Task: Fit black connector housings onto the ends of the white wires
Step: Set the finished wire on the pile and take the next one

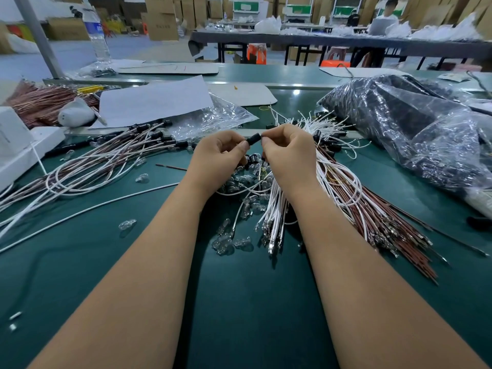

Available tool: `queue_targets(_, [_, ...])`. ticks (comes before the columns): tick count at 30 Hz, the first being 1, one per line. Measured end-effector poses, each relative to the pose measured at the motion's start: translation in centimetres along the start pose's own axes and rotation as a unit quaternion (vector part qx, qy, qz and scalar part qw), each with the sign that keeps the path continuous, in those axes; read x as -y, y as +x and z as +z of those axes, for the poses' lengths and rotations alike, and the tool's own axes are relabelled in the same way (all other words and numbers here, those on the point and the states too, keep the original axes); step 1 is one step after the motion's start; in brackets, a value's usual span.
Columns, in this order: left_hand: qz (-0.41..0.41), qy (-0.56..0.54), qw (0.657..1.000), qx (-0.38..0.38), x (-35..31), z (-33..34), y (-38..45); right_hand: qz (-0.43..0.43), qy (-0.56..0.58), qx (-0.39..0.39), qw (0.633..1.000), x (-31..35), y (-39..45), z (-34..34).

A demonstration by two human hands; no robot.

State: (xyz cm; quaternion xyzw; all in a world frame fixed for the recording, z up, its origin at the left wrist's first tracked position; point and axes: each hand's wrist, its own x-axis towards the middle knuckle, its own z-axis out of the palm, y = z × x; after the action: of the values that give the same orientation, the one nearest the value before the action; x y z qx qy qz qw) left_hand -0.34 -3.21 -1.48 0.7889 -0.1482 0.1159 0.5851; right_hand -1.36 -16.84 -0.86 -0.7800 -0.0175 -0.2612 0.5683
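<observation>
I see a big green table (239, 302) that fills most of my view. On its far right side lies a large clear plastic bag (415, 134) stuffed with dark parts. A flat grey sheet (157, 101) rests on the far left part of the table, with crinkly clear plastic just beside it. A pile of white and brown wires with black ends (106, 166) spreads over the left side, running off toward the left edge. Another bunch, the white wires (277, 211) next to brown wires (386, 222), fans out near the middle and a bit to the right, with its metal tips pointing at the near edge. Little clear glass bulbs (231, 242) lie loose on the table near the middle, some under my hands. A white box sits at the left edge. Both arms reach out from the near edge and meet over the middle of the table. My left hand (217, 158) has its fingers curled, pinching one end of a small black connector housing (253, 141). My right hand (290, 155) has its fingers curled too, pinching the other end of the same piece. The housing is up in the air between my fingertips, above the bulbs and the wire bunch. I cannot tell if a wire is in it.
</observation>
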Motion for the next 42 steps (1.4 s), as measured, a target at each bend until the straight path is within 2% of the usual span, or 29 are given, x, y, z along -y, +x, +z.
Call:
queue_targets(10, [0.011,0.037,0.999,-0.024,0.2,0.0,0.4,-0.046,-0.014,0.014,0.999,0.3,-0.6,0.3])
queue_targets(16, [0.007,0.044,0.999,0.003,-0.3,-0.2,0.4,-0.021,0.013,0.014,1.0,0.1,-0.3,0.4])
queue_targets(23, [0.0,-0.006,0.999,0.052,-0.6,-0.7,0.4,0.009,0.033,0.007,0.999,0.2,-0.2,0.6])
queue_targets(27, [-0.009,-0.02,1.0,0.003,-0.3,-0.5,0.3,0.024,0.031,0.006,0.999,0.0,0.1,-0.1])
queue_targets(30, [-0.04,-0.028,0.997,-0.064,0.4,-0.9,0.8,0.002,-0.044,0.011,0.999,-0.2,0.3,-0.6])
queue_targets(32, [-0.042,-0.008,0.995,-0.095,0.8,-1.2,1.0,-0.045,-0.12,0.042,0.991,0.0,0.2,-0.5])
queue_targets(34, [-0.035,-0.001,0.992,-0.117,1.0,-1.3,1.1,-0.083,-0.174,0.108,0.975,0.5,-0.3,-0.1])
queue_targets(37, [-0.029,-0.006,0.992,-0.119,1.0,-1.1,1.1,-0.112,-0.281,0.213,0.929,1.1,-0.9,0.3])
queue_targets(39, [-0.029,-0.001,0.992,-0.119,1.1,-1.1,1.2,-0.107,-0.323,0.243,0.908,1.2,-1.0,0.5])
queue_targets(42, [-0.029,0.006,0.992,-0.122,1.1,-1.1,1.1,-0.081,-0.31,0.249,0.914,1.3,-1.0,0.3])
